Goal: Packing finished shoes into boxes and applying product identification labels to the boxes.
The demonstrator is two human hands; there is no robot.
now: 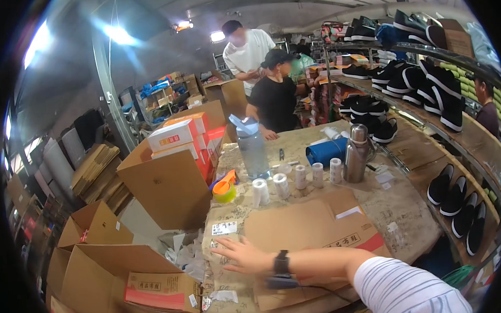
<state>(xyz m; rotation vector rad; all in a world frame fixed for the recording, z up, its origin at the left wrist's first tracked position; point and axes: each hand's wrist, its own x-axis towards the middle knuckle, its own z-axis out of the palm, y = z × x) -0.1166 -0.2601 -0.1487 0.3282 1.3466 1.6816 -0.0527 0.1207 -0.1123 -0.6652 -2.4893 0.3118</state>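
Note:
My right hand [244,256] reaches leftward across the table, palm down with fingers spread, holding nothing. It hovers over or rests on the left edge of a flat brown cardboard sheet [297,224] with a red stripe; contact is hard to judge. Around the wrist sits a black band [281,262], and a dark blurred object with a cable [282,281] shows just below it. Just beyond my fingertips, a white label [224,228] lies on the table. My left hand is out of the picture.
Paper rolls [281,186], a water bottle [252,151], a steel flask [356,155] and a tape dispenser [225,186] stand on the worn table [412,206]. Open cartons [163,187] flank it on the left. Shoe racks [414,98] curve along the right. Two people [276,95] are beyond the table.

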